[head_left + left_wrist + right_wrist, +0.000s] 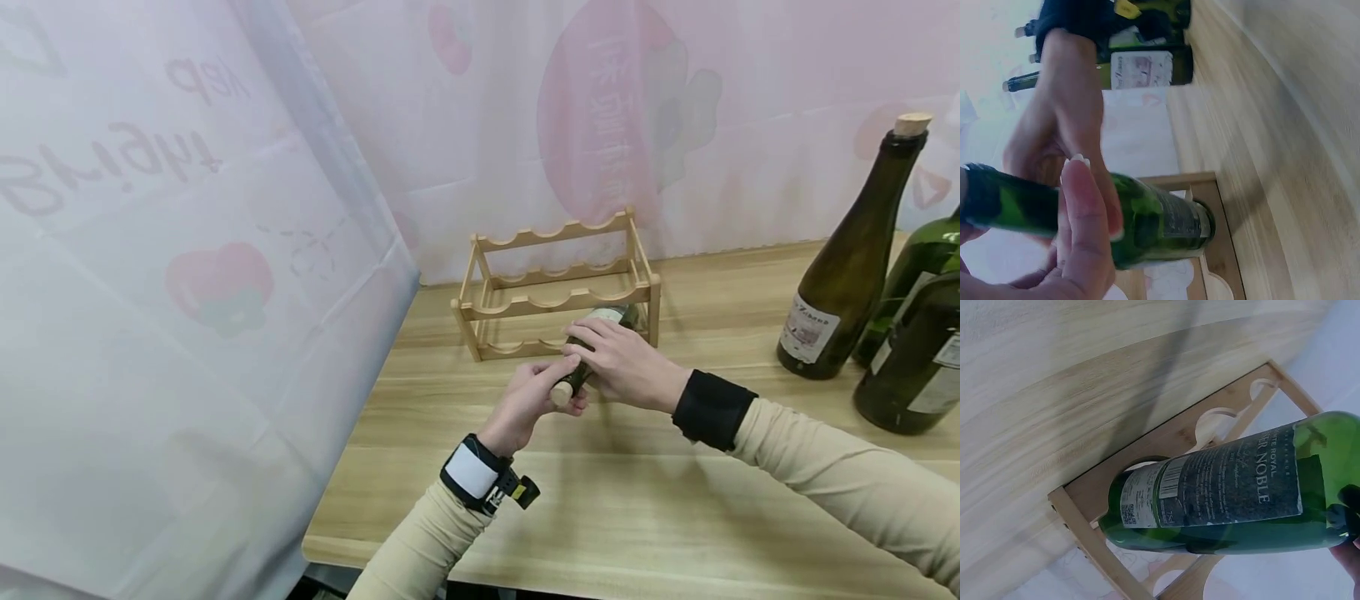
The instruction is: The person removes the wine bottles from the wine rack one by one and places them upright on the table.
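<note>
A corked green wine bottle lies tilted, its base at the right end of a small wooden wine rack and its neck toward me. My left hand grips the neck near the cork, thumb on top and fingers beneath. From the right, my right hand holds the bottle around its shoulder, fingers curled over it. In the right wrist view the dark label faces the camera, and the base overlaps the rack's lower scalloped rail.
To the right stand a tall dark corked bottle, a green bottle and another dark bottle. A printed curtain hangs behind the wooden table and along its left side.
</note>
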The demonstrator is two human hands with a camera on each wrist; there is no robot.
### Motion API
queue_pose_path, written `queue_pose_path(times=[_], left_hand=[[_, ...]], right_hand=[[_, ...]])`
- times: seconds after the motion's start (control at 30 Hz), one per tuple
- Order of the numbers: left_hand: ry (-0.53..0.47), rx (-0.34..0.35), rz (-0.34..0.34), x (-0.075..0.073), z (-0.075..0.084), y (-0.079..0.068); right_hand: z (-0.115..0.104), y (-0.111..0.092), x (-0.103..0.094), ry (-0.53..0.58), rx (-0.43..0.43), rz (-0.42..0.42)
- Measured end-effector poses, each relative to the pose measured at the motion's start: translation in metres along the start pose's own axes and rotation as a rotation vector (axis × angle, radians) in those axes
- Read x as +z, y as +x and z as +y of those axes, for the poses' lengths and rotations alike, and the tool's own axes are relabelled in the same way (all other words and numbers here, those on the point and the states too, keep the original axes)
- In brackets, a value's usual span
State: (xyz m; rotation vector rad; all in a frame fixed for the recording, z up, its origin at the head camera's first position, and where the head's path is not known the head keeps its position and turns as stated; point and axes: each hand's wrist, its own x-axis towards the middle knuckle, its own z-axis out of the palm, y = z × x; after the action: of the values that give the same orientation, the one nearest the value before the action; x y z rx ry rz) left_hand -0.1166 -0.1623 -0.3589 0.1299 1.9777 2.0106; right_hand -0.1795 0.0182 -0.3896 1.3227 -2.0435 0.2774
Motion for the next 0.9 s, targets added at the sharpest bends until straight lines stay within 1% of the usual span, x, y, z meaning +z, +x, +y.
queue_pose_path(times=[0.1,0.2,0.3,0.4,0.6,0.67,0.73,0.83,0.9], left_hand=[[-0.009,0.026,0.08,-0.001,-0.003,0.004],[0.027,0.072,0.165,-0.004,-0.011,0.011],[0.128,0.116,0.21,-0.006,-0.021,0.019],[0.225,0.131,0.237,-0.005,-0.03,0.027],[0.371,0.179,0.245,0.005,-0.041,0.041],[0.43,0.222,0.24,0.009,-0.044,0.044],[0.516,0.274,0.237,0.012,-0.046,0.046],[0.64,0.376,0.229,0.015,-0.049,0.048],[0.693,0.431,0.22,0.017,-0.051,0.049]], right_hand=[[0.001,-0.003,-0.004,0.022,0.017,0.007],[0.002,-0.006,-0.007,0.055,0.025,0.007],[0.002,-0.01,-0.009,0.083,0.027,0.002],[0.002,-0.013,-0.01,0.102,0.025,0.01],[0.001,-0.015,-0.015,0.117,-0.007,0.058],[-0.001,-0.015,-0.018,0.117,-0.023,0.07],[-0.003,-0.015,-0.021,0.117,-0.035,0.081],[-0.006,-0.015,-0.027,0.123,-0.039,0.091],[-0.007,-0.015,-0.031,0.137,-0.039,0.1]])
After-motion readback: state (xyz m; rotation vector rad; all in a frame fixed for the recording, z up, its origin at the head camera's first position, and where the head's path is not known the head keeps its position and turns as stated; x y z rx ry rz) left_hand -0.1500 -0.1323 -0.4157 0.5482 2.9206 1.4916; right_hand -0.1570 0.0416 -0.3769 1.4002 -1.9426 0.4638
